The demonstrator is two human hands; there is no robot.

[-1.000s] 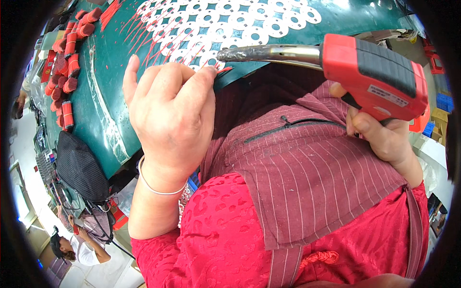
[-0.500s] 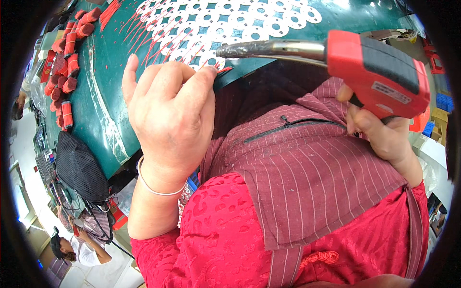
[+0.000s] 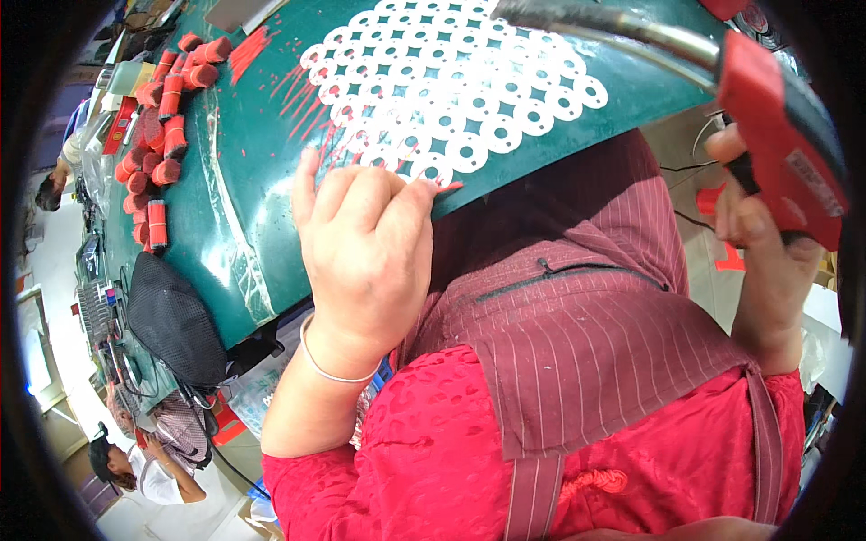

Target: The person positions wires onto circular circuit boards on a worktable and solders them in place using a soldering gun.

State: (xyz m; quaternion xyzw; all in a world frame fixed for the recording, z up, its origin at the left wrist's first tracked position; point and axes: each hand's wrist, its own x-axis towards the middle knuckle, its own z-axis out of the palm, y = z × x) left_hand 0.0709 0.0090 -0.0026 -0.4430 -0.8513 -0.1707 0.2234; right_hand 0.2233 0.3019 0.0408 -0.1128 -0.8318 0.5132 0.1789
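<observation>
On a green table mat lies a panel of joined white ring-shaped boards [image 3: 502, 135]. My left hand [image 3: 365, 252] is closed at its near left corner, fingertips pinched together, with short red wires [image 3: 447, 187] sticking out past them. Several loose red wires [image 3: 302, 99] lie across and beside the panel's left side. My right hand [image 3: 762, 239] grips a red-and-black pistol-grip tool [image 3: 767, 117] with a long metal barrel [image 3: 622, 20]. The barrel's dark tip is over the far part of the panel, apart from my left hand; whether it touches is unclear.
Bundles of red wires [image 3: 174, 95] are piled along the left of the green mat [image 3: 239, 194], beside a strip of clear tape [image 3: 236, 216]. A black mesh bag [image 3: 171, 311] hangs at the table's left corner. Another person [image 3: 149, 464] is at the lower left.
The tool in my right hand has moved up and right, its tip now farther from my left hand. My left hand keeps its pinch at the panel corner while the whole view has shifted.
</observation>
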